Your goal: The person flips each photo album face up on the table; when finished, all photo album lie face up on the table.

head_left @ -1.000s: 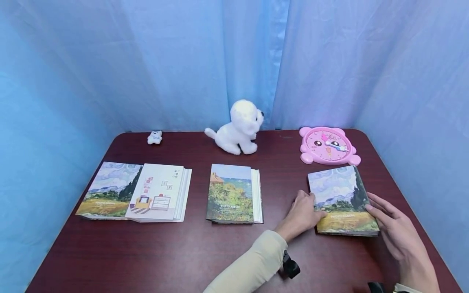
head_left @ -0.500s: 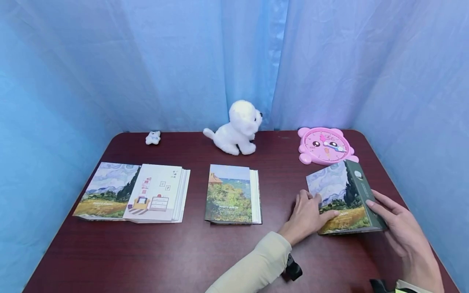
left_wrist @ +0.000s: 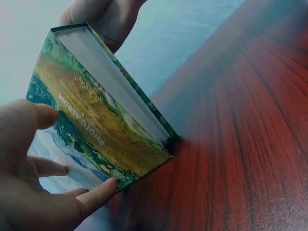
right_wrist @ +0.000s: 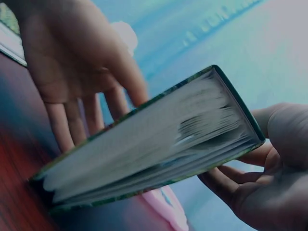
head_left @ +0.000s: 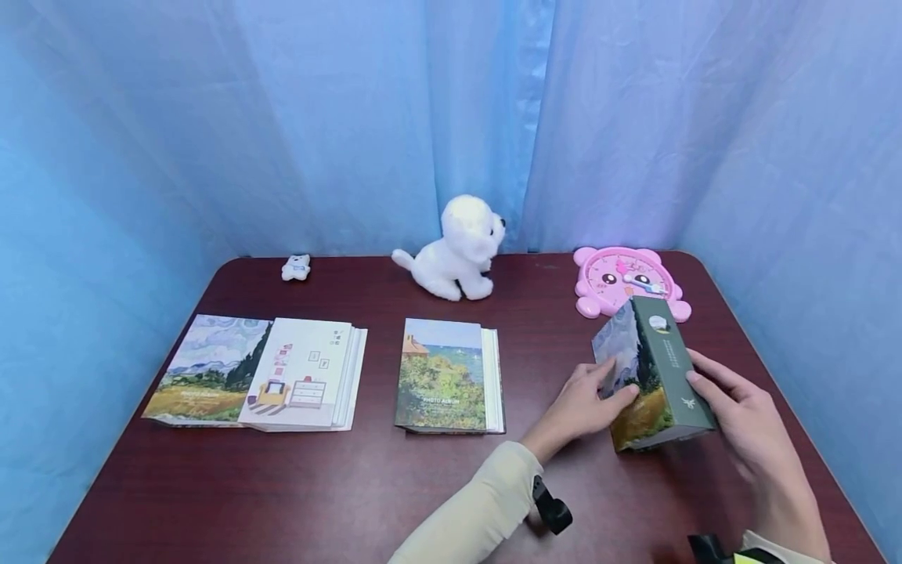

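Note:
A photo album (head_left: 675, 368) with a landscape-painting cover and dark green spine is tipped up on its page edge at the table's right side, spine raised. My right hand (head_left: 750, 431) grips the spine side, thumb on the spine and fingers behind the back cover in the right wrist view. On the front cover rest the fingertips of my left hand (head_left: 581, 403), fingers spread and loosely extended. Thick white pages (right_wrist: 144, 144) show between the covers in the right wrist view. In the left wrist view the album's (left_wrist: 91, 120) lower corner meets the table.
Just behind stands a pink animal-faced toy clock (head_left: 623, 274). Mid-table lies another photo album (head_left: 440, 376); at left a white illustrated album (head_left: 303, 376) overlaps a landscape one (head_left: 211, 368). A white plush dog (head_left: 461, 251) and small white figure (head_left: 296, 267) sit along the back edge.
The right-hand album has gone from nearly flat to steeply tilted, its spine lifting up and leftward with my right hand. My left fingers stay at its cover.

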The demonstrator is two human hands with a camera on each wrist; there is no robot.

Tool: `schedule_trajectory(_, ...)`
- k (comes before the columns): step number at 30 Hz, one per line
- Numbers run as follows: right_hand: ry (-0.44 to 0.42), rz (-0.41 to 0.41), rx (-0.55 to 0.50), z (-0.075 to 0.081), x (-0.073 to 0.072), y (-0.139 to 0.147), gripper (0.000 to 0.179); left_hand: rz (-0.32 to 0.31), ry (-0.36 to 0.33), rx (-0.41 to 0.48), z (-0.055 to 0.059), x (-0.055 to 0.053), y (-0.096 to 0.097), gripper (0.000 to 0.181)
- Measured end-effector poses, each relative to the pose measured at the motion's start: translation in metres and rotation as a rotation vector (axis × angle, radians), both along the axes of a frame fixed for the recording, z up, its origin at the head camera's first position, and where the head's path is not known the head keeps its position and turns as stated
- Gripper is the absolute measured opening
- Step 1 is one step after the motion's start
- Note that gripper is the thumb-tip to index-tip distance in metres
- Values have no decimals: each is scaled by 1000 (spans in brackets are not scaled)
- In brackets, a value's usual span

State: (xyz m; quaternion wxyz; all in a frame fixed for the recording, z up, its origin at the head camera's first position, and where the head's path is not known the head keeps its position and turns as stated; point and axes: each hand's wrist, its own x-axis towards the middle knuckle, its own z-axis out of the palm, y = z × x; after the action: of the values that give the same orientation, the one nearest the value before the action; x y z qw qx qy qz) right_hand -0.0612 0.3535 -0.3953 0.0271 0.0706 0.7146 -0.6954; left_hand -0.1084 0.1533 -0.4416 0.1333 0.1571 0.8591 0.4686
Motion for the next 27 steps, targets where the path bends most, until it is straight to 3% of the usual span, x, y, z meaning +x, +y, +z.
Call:
schedule_trajectory(4,27,15,237,8,-1,-15,53,30,-35,100,6,-2,-4,59)
schedule_trajectory(8,55,49,371,12,-2,-28,53,63,-76,190,14,-2,-10,58)
schedule_trajectory(15,80,93,446,14,-5,-45,55,77,-69,284,28,-5,-27,56)
schedule_trajectory(21,83,173,488,7,-10,-52,54,58,-44,253,39,-8,-47,61)
schedule_trajectory(27,31,293,495,-12,-18,-57,56,65,-59,193,45,-14,-65,68)
